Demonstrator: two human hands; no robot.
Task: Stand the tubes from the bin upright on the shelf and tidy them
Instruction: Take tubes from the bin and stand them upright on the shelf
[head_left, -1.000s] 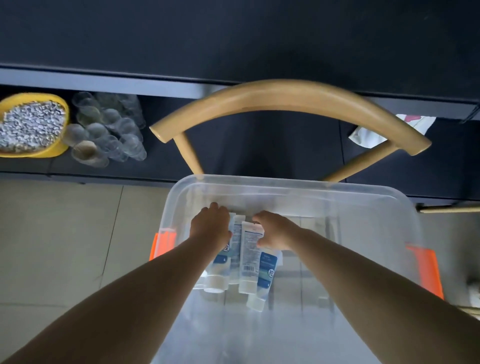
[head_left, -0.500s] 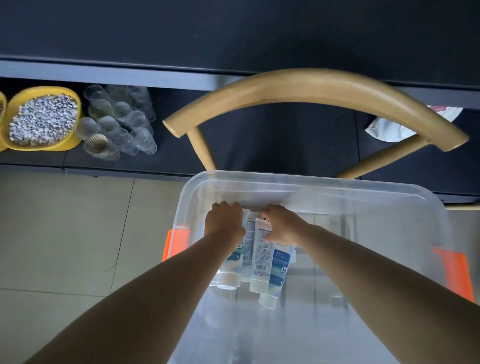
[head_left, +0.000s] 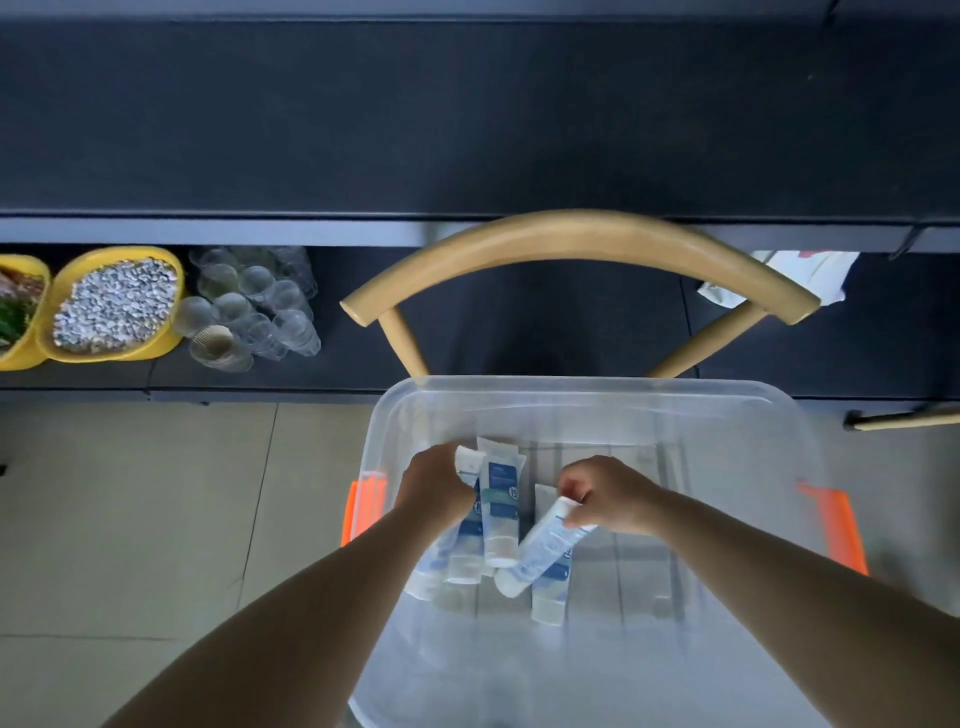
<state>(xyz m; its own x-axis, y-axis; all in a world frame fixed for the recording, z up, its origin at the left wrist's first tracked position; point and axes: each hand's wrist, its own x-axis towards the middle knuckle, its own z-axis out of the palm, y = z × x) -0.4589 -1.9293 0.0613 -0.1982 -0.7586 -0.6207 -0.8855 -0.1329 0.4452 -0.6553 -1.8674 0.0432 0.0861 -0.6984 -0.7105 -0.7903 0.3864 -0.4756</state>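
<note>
Inside the bin (head_left: 779, 467), several tubes (head_left: 500, 512) are gripped by the left hand (head_left: 436, 488); a tilted tube (head_left: 545, 551) at 3 o'clock is pinched by the right hand (head_left: 608, 493).

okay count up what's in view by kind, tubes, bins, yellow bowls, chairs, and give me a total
Tubes: at least 5, all in the bin, some overlapping
Bin: 1
Yellow bowls: 2, one cut off at the left edge
Chair: 1
Clear cups: a cluster, too many overlap to count
Total without cups: at least 9

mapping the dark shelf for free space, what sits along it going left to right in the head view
yellow bowl of greens → yellow bowl of white pebbles → cluster of clear cups → wooden chair back in front of the shelf → white cloth
</note>
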